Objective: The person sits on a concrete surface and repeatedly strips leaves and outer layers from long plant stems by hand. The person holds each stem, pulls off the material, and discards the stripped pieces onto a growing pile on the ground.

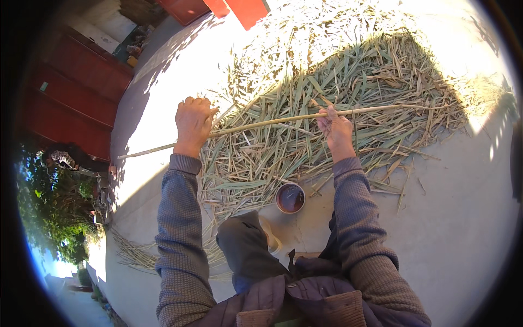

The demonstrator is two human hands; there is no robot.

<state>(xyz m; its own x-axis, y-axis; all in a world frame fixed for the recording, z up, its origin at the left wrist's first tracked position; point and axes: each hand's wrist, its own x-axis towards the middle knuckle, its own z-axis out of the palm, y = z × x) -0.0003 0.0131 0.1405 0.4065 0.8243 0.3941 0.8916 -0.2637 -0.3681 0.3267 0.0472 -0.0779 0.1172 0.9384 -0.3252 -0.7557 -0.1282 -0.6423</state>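
A long, thin, pale plant stalk [261, 123], apparently a reed, slants across in front of me, rising to the right. My right hand [336, 126] pinches it between thumb and fingers right of its middle. The stalk passes beneath the palm of my left hand [193, 122], near the wrist, and its thin end sticks out beyond. The left fingers are curled, and what they grip is hidden. Under both hands spreads a heap of cut green and straw-coloured leaves [335, 81]. A round container [290, 198] with dark reddish contents stands at its near edge.
Thin loose stalks [137, 253] lie on the concrete ground [445, 212] at my left. My bent knee [245, 241] and pale shoe [270, 235] are below the heap. Red metal doors [77, 81] and green shrubs [61, 216] line the left; a red panel [249, 12] stands at the top.
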